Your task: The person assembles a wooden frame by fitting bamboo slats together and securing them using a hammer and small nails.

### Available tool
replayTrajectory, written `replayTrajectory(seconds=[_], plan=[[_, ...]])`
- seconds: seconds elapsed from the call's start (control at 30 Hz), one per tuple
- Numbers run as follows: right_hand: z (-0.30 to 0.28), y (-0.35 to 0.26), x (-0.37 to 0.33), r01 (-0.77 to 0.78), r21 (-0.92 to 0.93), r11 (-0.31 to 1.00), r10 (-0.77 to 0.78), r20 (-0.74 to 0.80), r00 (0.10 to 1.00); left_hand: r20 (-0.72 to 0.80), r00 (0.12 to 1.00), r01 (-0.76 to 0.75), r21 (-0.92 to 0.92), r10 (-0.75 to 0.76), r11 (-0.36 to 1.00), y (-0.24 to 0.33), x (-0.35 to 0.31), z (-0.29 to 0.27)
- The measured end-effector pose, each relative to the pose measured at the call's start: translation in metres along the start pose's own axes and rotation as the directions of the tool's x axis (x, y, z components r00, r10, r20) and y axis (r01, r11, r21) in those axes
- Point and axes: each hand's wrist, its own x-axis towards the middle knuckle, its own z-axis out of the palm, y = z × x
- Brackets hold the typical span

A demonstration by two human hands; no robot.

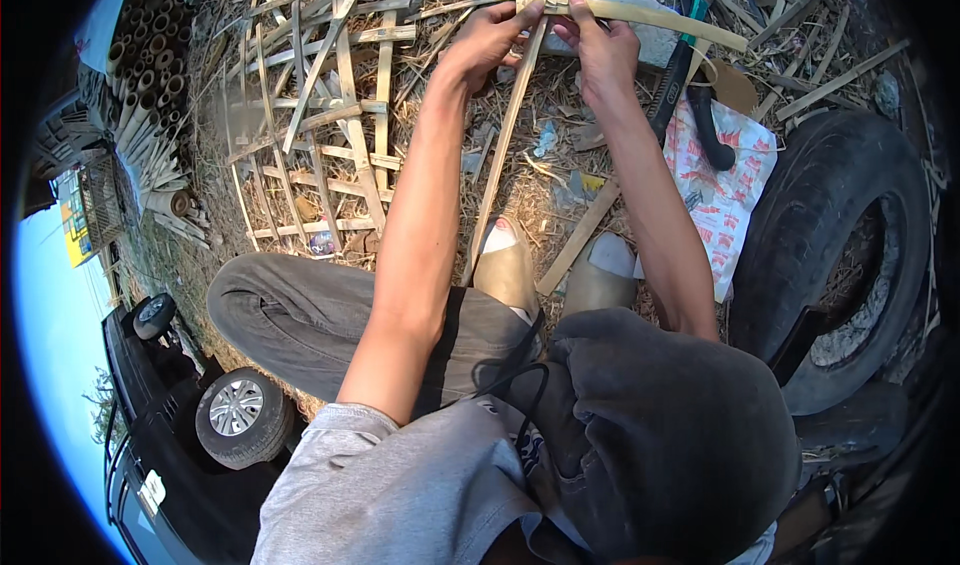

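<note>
Both my arms reach forward over my knees. My left hand (pixel 492 37) and my right hand (pixel 600 45) pinch the same spot where a long upright bamboo strip (pixel 505 145) meets a flat crosswise bamboo strip (pixel 660 17). The fingertips of both hands close on that joint, thumbs nearly touching. The upright strip runs down toward my feet, which wear pale shoes (pixel 510 270). The crosswise strip stretches to the right past a saw.
A woven bamboo lattice (pixel 330 125) lies to the left on straw-covered ground. A black-handled saw (pixel 690 85) rests on a white printed sack (pixel 725 185). An old tyre (pixel 850 245) sits at right. Cut bamboo poles (pixel 150 75) are stacked far left, and a dark car (pixel 190 425) stands lower left.
</note>
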Motion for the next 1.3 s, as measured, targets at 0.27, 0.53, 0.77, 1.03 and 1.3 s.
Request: replayTrajectory(seconds=[0.27, 0.53, 0.77, 1.03, 1.3], plan=[[-0.044, -0.107, -0.060, 0.082, -0.621, 0.779, -0.136, -0.040, 0.990, -0.136, 0.988, 0.047, -0.207, -0.076, 0.977, -0.025, -0.016, -0.024], [-0.129, -0.045, -0.072, -0.162, -0.981, 0.104, 0.226, -0.136, 0.965, 0.067, 0.998, 0.019, -0.284, 0.000, 0.959, -0.016, 0.015, -0.039], [-0.139, -0.042, -0.083, 0.004, -0.901, 0.434, -0.124, -0.056, 0.991, -0.028, 0.999, 0.041, -0.138, -0.045, 0.990, 0.026, 0.033, -0.048], [-0.130, -0.100, -0.092, -0.064, -0.619, 0.783, 0.025, -0.071, 0.997, 0.114, 0.993, -0.024, -0.008, 0.024, 1.000, 0.174, 0.049, -0.126], [-0.123, -0.042, -0.026, -0.018, -0.904, 0.428, -0.210, -0.119, 0.970, 0.111, 0.992, 0.063, -0.108, -0.051, 0.992, 0.151, 0.022, -0.094]])
